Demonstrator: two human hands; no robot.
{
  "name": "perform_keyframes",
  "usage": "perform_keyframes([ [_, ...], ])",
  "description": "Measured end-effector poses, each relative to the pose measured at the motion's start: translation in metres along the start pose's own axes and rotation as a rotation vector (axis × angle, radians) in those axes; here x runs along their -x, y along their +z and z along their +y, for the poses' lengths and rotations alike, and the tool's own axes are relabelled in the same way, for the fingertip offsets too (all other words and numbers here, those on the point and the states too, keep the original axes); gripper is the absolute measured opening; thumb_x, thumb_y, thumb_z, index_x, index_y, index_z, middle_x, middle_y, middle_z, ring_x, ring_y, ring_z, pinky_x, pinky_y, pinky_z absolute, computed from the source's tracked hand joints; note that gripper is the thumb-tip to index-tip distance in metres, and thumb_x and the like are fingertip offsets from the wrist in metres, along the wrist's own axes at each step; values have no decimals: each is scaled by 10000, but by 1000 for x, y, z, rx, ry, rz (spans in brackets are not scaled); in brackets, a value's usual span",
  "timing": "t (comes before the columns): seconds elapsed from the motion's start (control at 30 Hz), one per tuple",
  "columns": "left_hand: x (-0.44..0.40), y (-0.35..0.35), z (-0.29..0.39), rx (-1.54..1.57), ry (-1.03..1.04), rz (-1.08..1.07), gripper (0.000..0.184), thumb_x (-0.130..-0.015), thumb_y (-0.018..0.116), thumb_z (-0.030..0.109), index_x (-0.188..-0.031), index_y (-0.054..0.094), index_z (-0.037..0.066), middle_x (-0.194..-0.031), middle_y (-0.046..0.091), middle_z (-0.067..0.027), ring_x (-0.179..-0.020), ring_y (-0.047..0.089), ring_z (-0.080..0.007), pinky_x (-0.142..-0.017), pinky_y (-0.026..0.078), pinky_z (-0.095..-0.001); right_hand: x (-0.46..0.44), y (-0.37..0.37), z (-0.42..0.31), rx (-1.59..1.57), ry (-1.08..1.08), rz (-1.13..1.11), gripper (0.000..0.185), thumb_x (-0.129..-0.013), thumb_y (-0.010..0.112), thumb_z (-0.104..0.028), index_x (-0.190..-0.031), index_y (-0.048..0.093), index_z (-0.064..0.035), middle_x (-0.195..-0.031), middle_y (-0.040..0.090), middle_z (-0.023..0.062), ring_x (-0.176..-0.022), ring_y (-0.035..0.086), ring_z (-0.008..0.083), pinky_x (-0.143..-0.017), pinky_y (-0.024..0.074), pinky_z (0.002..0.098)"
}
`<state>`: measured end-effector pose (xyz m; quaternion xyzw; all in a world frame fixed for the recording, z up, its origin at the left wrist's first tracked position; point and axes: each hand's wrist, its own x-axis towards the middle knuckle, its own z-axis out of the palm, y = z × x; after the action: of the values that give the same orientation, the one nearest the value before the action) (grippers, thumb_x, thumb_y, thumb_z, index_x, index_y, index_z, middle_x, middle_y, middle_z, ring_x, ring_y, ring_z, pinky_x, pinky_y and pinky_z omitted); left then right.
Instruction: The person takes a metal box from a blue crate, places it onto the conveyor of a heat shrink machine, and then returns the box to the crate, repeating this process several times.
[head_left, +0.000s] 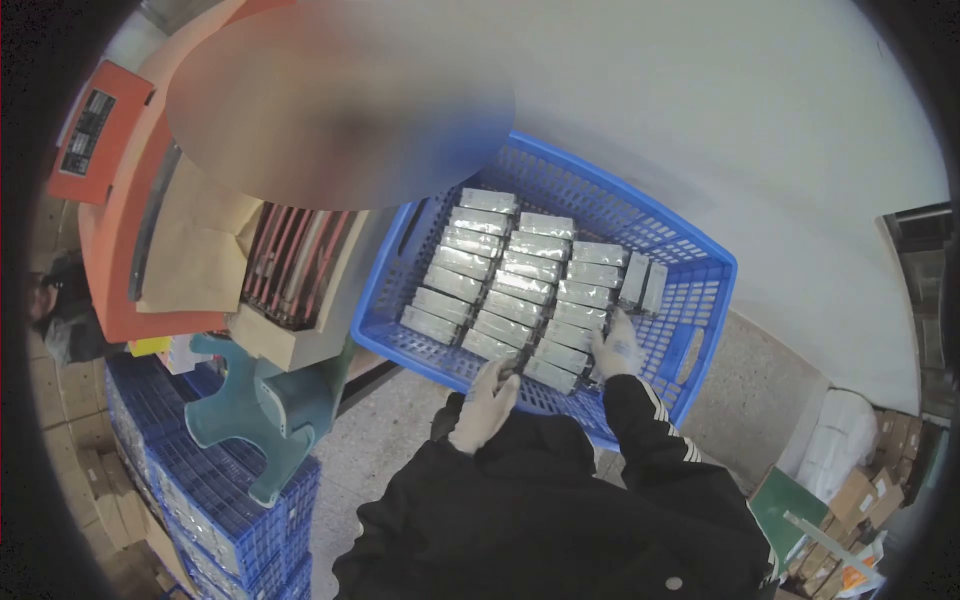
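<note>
A blue plastic crate [715, 300] holds several rows of flat, silvery, shiny-wrapped packs [525, 265]. At the right end of the rows, two packs [643, 283] are turned the other way. My left hand [487, 402], in a white glove, is over the crate's near rim, its fingers apart at the near end of the middle row. My right hand [617, 350], gloved too, reaches inside the crate. Its fingers stretch toward the near end of the two turned packs, with the thumb apart beside the right row. Neither hand visibly holds a pack.
An orange machine [110, 250] stands left of the crate, beside a cardboard box [290, 340] with reddish strips. A green plastic stool [250, 410] lies on stacked blue crates [235, 510]. A pale wall [720, 120] is behind; cartons [855, 500] sit lower right. A blurred patch covers the upper left.
</note>
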<state>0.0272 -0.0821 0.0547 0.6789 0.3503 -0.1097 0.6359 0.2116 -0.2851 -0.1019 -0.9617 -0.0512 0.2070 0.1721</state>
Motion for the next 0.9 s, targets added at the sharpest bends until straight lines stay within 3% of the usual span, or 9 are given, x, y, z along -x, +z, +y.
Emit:
perform_keyframes([
  [0.2, 2, 2, -13, -149, 157, 106, 406, -998, 456, 277, -1342, 509, 70, -1321, 542, -165, -1243, 509, -315, -1094, 368, -436, -10, 47, -108, 250, -660, -19, 676, -886, 601, -380, -1449, 408, -60, -1334, 493, 202, -1181, 522, 353, -1015, 435, 446],
  [0.27, -5, -5, -23, -670, 399, 270, 379, -944, 502, 324, -1218, 604, 83, -1171, 620, -92, -1173, 521, -275, -1051, 351, -463, -5, 70, -124, 543, -709, -131, 754, -855, 598, -511, -1459, 397, -107, -1440, 431, 167, -1277, 467, 324, -1019, 405, 475],
  [0.37, -9, -26, -27, -1002, 526, 293, 305, -873, 547, 353, -1027, 676, 124, -995, 641, -69, -1035, 544, -265, -938, 381, -427, 8, 94, -147, 713, -618, -285, 853, -840, 577, -545, -1510, 314, -87, -1557, 273, 196, -1414, 307, 353, -1101, 310, 540],
  [0.5, -10, -33, -30, -949, 584, 325, 261, -855, 534, 336, -869, 707, 141, -898, 646, -77, -954, 554, -278, -961, 380, -419, 0, 117, -139, 851, -541, -465, 862, -893, 469, -464, -1546, 155, 3, -1614, 100, 243, -1474, 207, 385, -1149, 278, 494],
  [0.57, -9, -33, -29, -794, 680, 364, 169, -795, 540, 244, -712, 624, 123, -767, 606, -85, -779, 544, -294, -782, 410, -418, -50, 203, -30, 1106, -975, -248, 504, -921, 414, -535, -1309, 469, -218, -1350, 464, 103, -1281, 446, 279, -1090, 354, 486],
  [0.6, -9, -37, -31, -775, 702, 419, 160, -780, 542, 221, -673, 603, 118, -734, 596, -87, -736, 541, -298, -738, 417, -418, -60, 195, -48, 1159, -1120, -148, 451, -928, 401, -553, -1249, 548, -273, -1284, 555, 68, -1233, 505, 252, -1075, 373, 484],
  [0.7, -18, -34, -40, -940, 737, 422, 196, -748, 572, 193, -584, 673, 151, -627, 633, -3, -602, 600, -233, -581, 406, -363, 27, 25, -204, 1390, -1047, -662, 862, -820, 596, -497, -1462, 252, -36, -1527, 248, 185, -1425, 252, 330, -1183, 242, 400],
  [0.8, -23, -35, -50, -859, 835, 453, 251, -806, 523, 265, -631, 665, 155, -703, 651, -20, -705, 618, -259, -717, 424, -397, 25, 32, -244, 719, -714, -819, 681, -915, 464, -550, -1343, 472, -20, -1340, 514, 242, -1231, 500, 389, -1057, 393, 433],
  [0.9, -11, -79, -44, -843, 869, 363, 233, -910, 474, 222, -751, 619, 134, -827, 656, -67, -781, 620, -284, -820, 476, -424, 87, -3, -295, 261, -665, -928, 619, -973, 330, -509, -1386, 449, -64, -1340, 539, 266, -1262, 485, 426, -1073, 339, 486],
])
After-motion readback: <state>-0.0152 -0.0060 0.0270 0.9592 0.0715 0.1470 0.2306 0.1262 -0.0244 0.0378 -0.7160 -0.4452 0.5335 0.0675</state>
